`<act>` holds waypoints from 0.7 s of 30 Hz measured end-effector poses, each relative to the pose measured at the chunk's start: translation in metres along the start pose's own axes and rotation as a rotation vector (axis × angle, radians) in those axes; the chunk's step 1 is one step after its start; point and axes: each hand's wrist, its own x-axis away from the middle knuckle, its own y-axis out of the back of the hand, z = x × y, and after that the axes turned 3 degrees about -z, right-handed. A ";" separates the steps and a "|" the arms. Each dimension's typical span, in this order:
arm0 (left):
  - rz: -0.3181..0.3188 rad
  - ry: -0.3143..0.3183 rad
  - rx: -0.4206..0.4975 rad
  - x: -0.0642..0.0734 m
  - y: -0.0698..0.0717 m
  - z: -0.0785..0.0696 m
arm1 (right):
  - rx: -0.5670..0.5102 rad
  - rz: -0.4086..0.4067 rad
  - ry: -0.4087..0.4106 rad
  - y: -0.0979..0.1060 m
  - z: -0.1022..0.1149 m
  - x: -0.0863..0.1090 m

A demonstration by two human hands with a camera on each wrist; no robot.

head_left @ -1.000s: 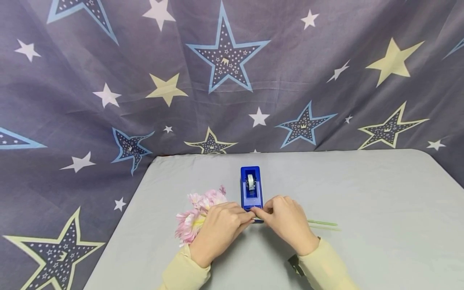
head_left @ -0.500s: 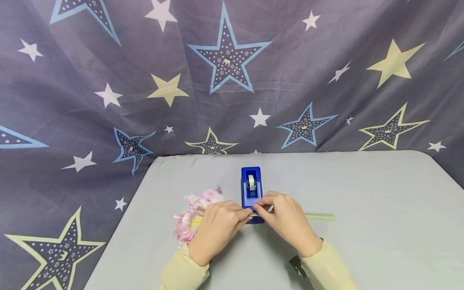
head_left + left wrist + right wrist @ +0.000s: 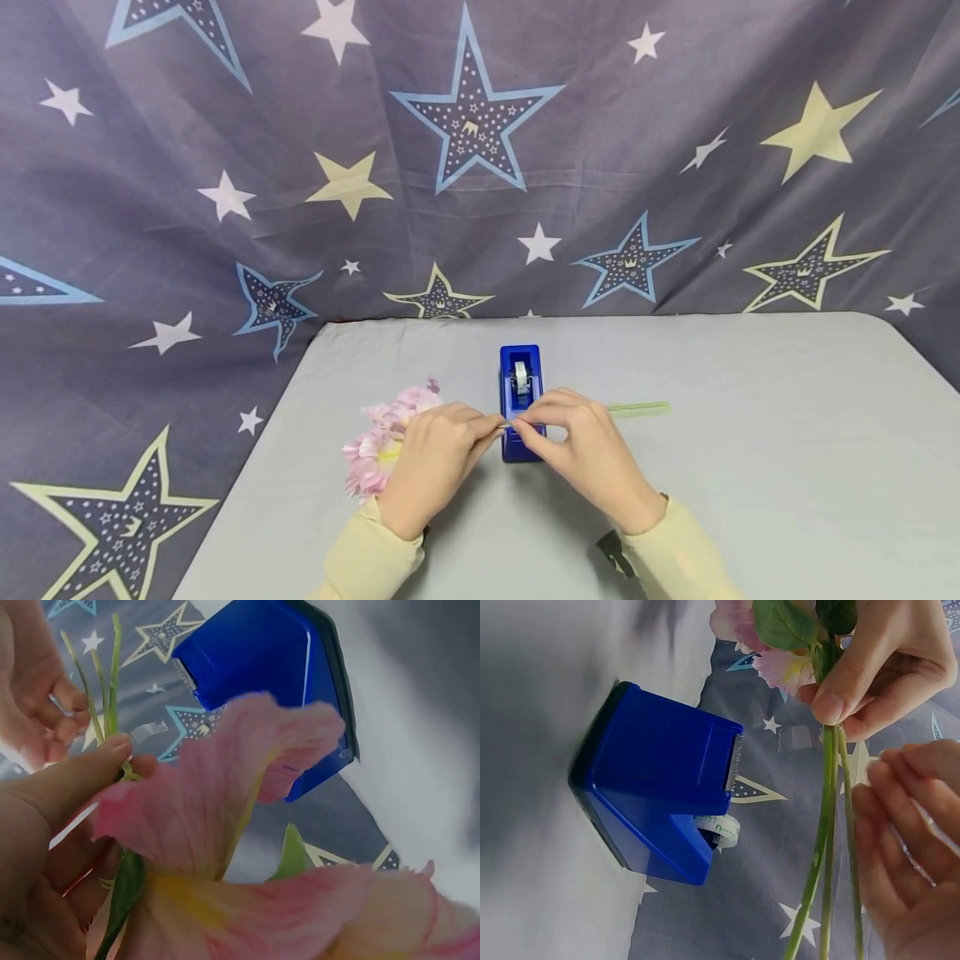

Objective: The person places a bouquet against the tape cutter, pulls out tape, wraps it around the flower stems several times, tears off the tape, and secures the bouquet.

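Observation:
Pink artificial flowers [image 3: 367, 458] with leaves lie to the left in the head view, their green stems [image 3: 641, 409] running right. My left hand [image 3: 435, 454] pinches the stems just below the blooms, thumb across them. A short strip of clear tape [image 3: 799, 737] juts from the stems near that thumb. My right hand [image 3: 585, 450] is beside the stems, loosely bent fingers [image 3: 889, 817] close to them; nothing shows in its grip. Just beyond the hands stands a blue tape dispenser [image 3: 521, 446] with a white tape roll [image 3: 521, 377].
A grey cloth-covered table [image 3: 787, 450] spreads under everything, extending far to the right. Behind it hangs a dark curtain [image 3: 570, 158] printed with stars. A dark strap [image 3: 615, 552] shows at the right sleeve.
Both hands and the flowers have shifted up in the head view, with the left hand and blooms also going left. The stem ends have moved up and left. The dispenser stays put.

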 end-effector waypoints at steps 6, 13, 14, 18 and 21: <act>0.002 0.021 -0.011 -0.001 0.003 0.003 | -0.035 0.002 0.009 -0.001 0.001 0.001; -0.016 0.036 -0.006 -0.001 0.006 0.005 | -0.047 0.060 -0.024 -0.004 0.001 0.002; -0.019 0.040 -0.002 -0.001 0.006 0.006 | -0.041 0.074 -0.027 -0.005 0.001 0.003; -0.040 0.061 0.024 -0.002 0.008 0.005 | -0.015 0.122 -0.052 -0.009 0.000 0.004; -0.069 0.064 0.057 -0.003 0.010 0.004 | 0.007 0.127 -0.078 -0.012 -0.002 0.004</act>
